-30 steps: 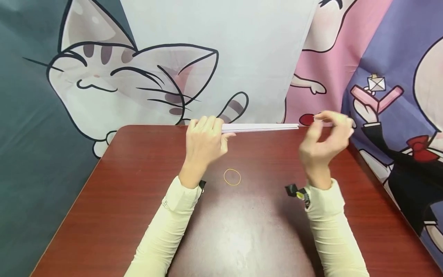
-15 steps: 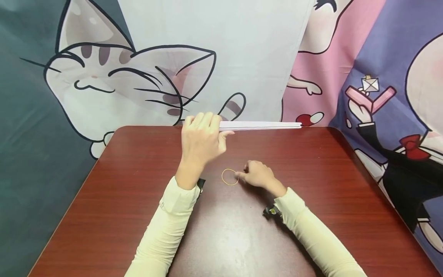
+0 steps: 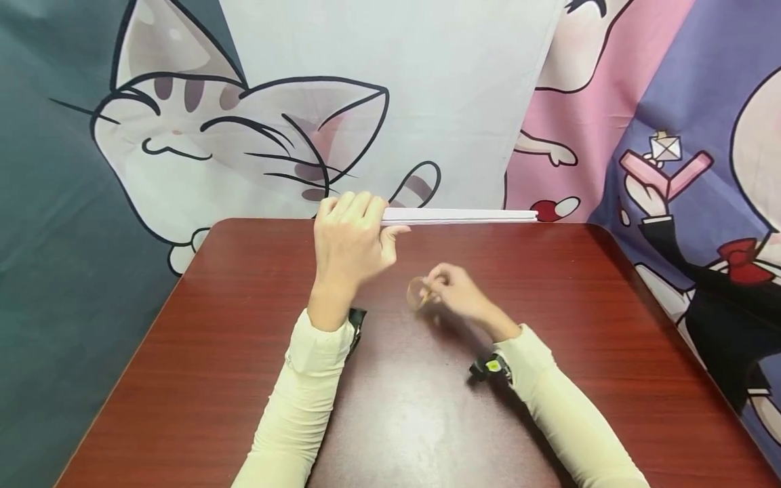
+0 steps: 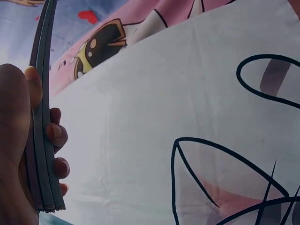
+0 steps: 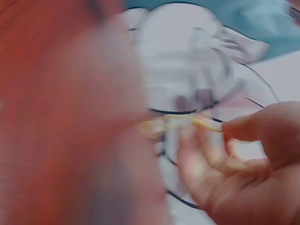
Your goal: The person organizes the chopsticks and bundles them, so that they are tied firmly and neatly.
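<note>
My left hand [image 3: 350,234] grips a bundle of long, thin white strips [image 3: 460,216], held level near the table's far edge and pointing right. In the left wrist view, the strips [image 4: 44,154] look like slim wrapped sticks lying side by side with jagged ends; fingers show on one side and the thumb on the other. With thumb and fingers, my right hand [image 3: 460,291] pinches a thin yellow rubber band [image 3: 415,298] to the left of it, blurred by motion. The right wrist view has the rubber band [image 5: 201,123] stretching out from the fingertips.
The reddish-brown wooden table [image 3: 213,359] spreads under both arms, its surface glossy in the middle. Behind it hangs a cartoon-printed cloth [image 3: 470,102] with a cat. Small dark wrist cameras sit at both cuffs.
My right hand came down from the upper right to the rubber band on the table, pinched it and lifted it slightly. The left hand keeps its grip on the strips, shifted slightly left and up.
</note>
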A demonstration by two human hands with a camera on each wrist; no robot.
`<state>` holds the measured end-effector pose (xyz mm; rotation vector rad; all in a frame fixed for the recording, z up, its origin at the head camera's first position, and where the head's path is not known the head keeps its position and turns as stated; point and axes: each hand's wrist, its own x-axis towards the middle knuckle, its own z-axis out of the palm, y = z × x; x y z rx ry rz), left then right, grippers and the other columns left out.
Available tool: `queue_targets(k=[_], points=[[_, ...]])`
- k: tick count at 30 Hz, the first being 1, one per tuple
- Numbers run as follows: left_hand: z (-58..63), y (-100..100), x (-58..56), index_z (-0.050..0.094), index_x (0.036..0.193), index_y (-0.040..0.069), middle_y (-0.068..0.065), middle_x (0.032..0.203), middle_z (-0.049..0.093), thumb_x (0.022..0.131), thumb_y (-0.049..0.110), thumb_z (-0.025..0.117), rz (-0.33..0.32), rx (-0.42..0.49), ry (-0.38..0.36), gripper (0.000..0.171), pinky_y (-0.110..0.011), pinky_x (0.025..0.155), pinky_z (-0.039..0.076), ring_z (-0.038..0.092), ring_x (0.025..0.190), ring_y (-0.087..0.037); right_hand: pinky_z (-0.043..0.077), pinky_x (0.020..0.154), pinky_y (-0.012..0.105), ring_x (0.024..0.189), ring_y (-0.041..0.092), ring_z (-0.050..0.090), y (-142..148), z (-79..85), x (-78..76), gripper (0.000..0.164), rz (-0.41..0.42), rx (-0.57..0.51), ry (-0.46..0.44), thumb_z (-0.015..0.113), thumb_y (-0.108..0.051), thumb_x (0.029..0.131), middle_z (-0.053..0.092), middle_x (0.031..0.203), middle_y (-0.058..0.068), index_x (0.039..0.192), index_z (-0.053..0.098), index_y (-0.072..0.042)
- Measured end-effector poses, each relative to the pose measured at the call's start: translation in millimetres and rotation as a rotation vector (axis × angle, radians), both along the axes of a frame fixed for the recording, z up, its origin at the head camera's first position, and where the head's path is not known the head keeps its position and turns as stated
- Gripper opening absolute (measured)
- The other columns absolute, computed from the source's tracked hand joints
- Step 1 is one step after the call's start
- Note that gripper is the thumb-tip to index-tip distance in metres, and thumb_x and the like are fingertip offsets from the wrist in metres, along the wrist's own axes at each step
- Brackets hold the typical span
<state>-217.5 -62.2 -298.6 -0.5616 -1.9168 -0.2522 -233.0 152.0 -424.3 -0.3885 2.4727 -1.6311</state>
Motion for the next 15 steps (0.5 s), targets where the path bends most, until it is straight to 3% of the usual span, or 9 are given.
queue_targets(k=[3,7,11,15], points=[[-0.9,-1,-2.1,0.056,0.077,0.006,-0.007,0.067,0.050,0.093,0.047,0.048,-0.005,0.025,0.005,0.045,-0.045,0.066,0.040,0.052,0.065,-0.030,0.058,0.065,0.030,0.072,0.018,0.069,14,21.2,-1.7,0.003,-0.056,-0.381,-0.106,0.055,0.002,0.096,0.069,0.084,0.014,0.099,0.054,0.002],[-3.0,-1,-3.9,0.056,0.077,0.005,-0.007,0.067,0.050,0.092,0.047,0.047,-0.003,0.033,0.004,0.045,-0.044,0.066,0.040,0.052,0.065,-0.029,0.057,0.066,0.028,0.076,0.018,0.070,36,46.4,2.9,0.011,-0.059,-0.684,-0.153,0.048,0.004,0.099,0.071,0.090,0.009,0.104,0.057,-0.001],[-4.9,-1,-4.3,0.055,0.076,0.006,-0.007,0.066,0.050,0.093,0.048,0.046,-0.002,0.018,0.001,0.046,-0.043,0.066,0.040,0.051,0.064,-0.029,0.055,0.061,0.026,0.078,0.021,0.071,59,62.2,8.9,0.034,-0.029,-0.918,-0.024,0.039,0.019,0.093,0.073,0.096,0.010,0.099,0.063,-0.005],[-5.4,-1,-3.7,0.054,0.074,0.005,-0.007,0.065,0.048,0.092,0.047,0.047,-0.004,0.019,0.001,0.046,-0.044,0.065,0.040,0.049,0.061,-0.029,0.054,0.057,0.023,0.077,0.023,0.072,75,74.3,13.3,0.030,-0.035,-1.085,0.111,0.048,0.024,0.089,0.074,0.095,0.016,0.093,0.064,-0.001]])
